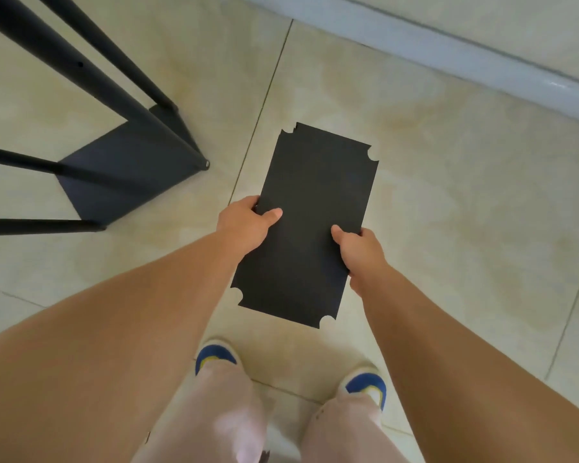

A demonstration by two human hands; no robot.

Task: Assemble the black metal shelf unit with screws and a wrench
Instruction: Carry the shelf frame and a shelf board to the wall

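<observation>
Currently both hands grasp a flat black rectangular metal shelf panel (310,225) with notched corners: left hand (248,225) and right hand (360,250) on its long edges, above the tiled floor (465,212), right of the black metal shelf frame (127,165).

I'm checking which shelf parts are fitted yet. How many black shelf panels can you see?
2. One loose panel is held over the floor, left hand and right hand gripping its long edges. One fitted panel sits between the frame's poles, upper left. Others may be outside the view.
</observation>
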